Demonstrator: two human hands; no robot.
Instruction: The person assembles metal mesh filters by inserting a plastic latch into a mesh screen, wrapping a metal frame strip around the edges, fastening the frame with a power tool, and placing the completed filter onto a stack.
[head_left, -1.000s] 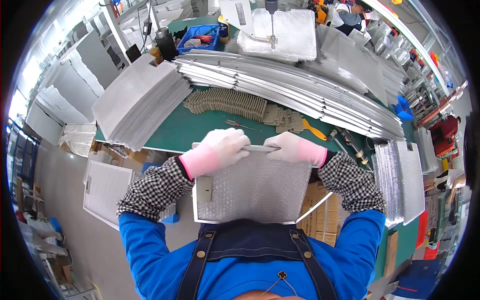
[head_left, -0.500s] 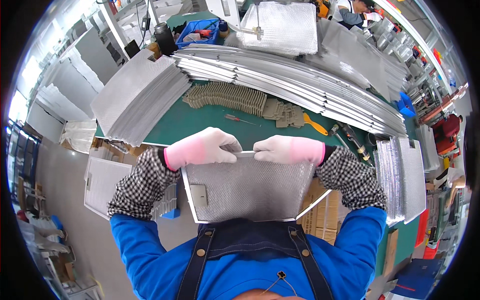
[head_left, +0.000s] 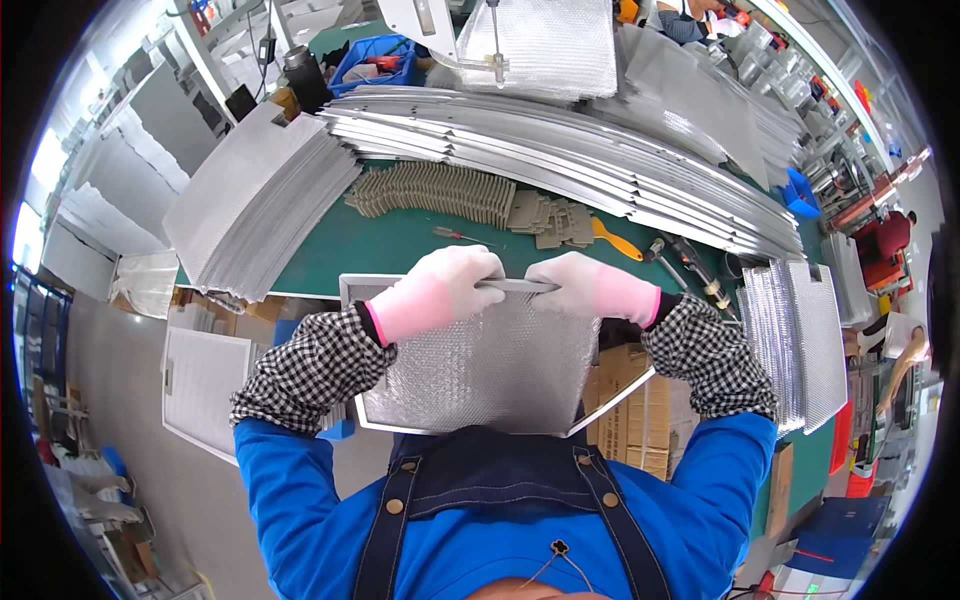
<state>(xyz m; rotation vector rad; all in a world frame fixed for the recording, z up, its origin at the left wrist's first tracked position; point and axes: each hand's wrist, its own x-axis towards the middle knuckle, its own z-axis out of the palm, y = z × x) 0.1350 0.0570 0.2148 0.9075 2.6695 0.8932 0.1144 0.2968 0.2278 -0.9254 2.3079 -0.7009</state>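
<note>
A silver mesh filter panel (head_left: pixel 480 370) with a pale metal edge frame (head_left: pixel 465 431) is held upright close against my apron. My left hand (head_left: pixel 440 290), in a white and pink glove, has its fingers closed on the panel's top edge, left of the middle. My right hand (head_left: pixel 592 284), gloved alike, pinches the same edge a little to the right. Between the hands a short stretch of top rail shows. At the lower right, one frame strip (head_left: pixel 615 402) angles outward, apart from the mesh. The left hand and forearm cover part of the panel's left side.
On the green table (head_left: pixel 300 262) lie a screwdriver (head_left: pixel 462 236), a row of beige plates (head_left: pixel 435 192), an orange scraper (head_left: pixel 615 240) and a power driver (head_left: pixel 697 270). Stacked frame strips (head_left: pixel 560 150) lie behind; mesh sheets (head_left: pixel 255 200) are piled left, more panels (head_left: pixel 800 340) right.
My left hand has shifted right and down relative to the panel, and my right hand slightly right. The panel's upper left corner now shows; the grey plate on its left side is covered.
</note>
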